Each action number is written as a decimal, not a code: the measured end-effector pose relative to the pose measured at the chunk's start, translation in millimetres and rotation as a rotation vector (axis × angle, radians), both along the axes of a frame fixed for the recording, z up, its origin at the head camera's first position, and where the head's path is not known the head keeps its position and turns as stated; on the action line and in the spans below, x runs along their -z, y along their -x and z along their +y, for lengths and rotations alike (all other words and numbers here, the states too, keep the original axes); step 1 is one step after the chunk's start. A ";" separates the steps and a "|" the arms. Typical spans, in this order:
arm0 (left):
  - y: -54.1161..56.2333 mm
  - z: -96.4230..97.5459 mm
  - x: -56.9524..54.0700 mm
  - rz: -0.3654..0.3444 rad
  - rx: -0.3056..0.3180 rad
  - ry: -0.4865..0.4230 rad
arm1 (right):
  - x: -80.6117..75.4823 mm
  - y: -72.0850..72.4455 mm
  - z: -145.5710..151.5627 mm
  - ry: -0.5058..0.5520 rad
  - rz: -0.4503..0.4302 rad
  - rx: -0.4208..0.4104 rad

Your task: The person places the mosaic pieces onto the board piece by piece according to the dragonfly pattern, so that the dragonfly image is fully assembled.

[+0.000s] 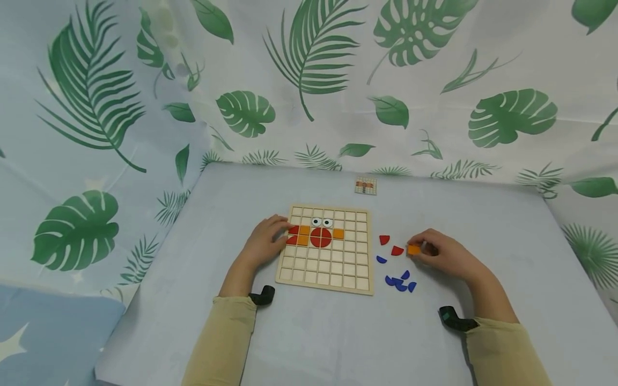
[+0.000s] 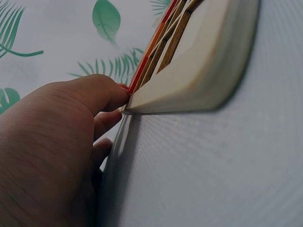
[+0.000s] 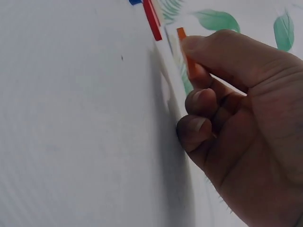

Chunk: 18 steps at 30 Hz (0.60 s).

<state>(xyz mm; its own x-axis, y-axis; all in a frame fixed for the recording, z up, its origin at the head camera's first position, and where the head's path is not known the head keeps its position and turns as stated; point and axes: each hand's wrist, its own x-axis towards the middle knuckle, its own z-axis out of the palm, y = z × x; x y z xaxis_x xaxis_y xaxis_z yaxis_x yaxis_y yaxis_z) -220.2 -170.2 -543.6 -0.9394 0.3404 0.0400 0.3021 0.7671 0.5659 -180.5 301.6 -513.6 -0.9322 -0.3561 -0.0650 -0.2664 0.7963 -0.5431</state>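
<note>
A square wooden grid board (image 1: 324, 290) lies on the table. My left hand (image 1: 263, 241) rests at its left edge, thumb and forefinger touching the red pieces (image 1: 292, 239) there; the other fingers hang loosely outside the rim. Orange squares (image 1: 303, 239), a red circle of quarter pieces (image 1: 321, 237) and two eye pieces (image 1: 316, 221) sit in the grid, with one orange square (image 1: 338, 234) right of the circle. Off the board's right side, my right hand (image 1: 444, 252) pinches an orange square tile (image 3: 182, 34) between thumb and forefinger, just above the tabletop.
Two red quarter pieces (image 1: 397, 250) lie between board and right hand. Several blue half-round pieces (image 1: 405, 274) are scattered below them. A small pattern card (image 1: 365, 185) lies behind the board. Leaf-printed cloth (image 1: 318, 145) rises at the table's back.
</note>
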 end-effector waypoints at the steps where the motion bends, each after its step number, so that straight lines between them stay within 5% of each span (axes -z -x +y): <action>1: 0.1 0.0 -0.2 -0.002 -0.002 0.002 | -1.2 0.1 -1.7 0.003 0.002 -0.005; 18: 2.6 -0.6 3.4 0.032 0.010 -0.007 | -33.7 18.1 -68.0 0.054 -0.005 -0.040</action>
